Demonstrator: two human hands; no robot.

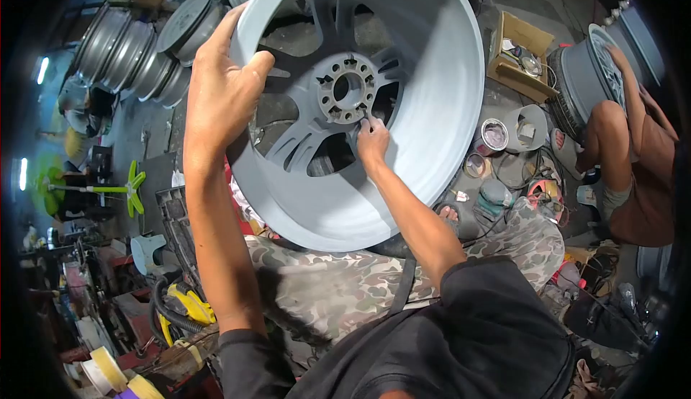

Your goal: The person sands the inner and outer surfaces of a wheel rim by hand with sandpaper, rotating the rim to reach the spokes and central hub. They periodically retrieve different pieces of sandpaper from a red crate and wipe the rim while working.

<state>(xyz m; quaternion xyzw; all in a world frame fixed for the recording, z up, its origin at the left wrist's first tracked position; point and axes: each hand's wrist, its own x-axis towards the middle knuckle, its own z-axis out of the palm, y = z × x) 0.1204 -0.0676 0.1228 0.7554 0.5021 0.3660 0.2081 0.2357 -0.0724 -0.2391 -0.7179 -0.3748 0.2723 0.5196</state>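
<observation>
A large grey alloy wheel (446,118) is tilted up in front of me, its hollow inner side facing me. At its upper left edge, my left hand (229,89) grips the rim, thumb on the inside and fingers around the outside. My right hand (373,140) reaches into the barrel, fingers pinched together at the lower right of the hub (348,89). What those fingers hold, if anything, is too small to make out. Dark spokes and bolt holes surround the hub's round centre bore.
Stacked wheels (129,53) stand at upper left, near a green fan (133,188). On the right are a cardboard box (520,57), an open can (494,135), a teal power tool (495,196) and cords. Another person (640,176) sits far right, handling a wheel (586,68).
</observation>
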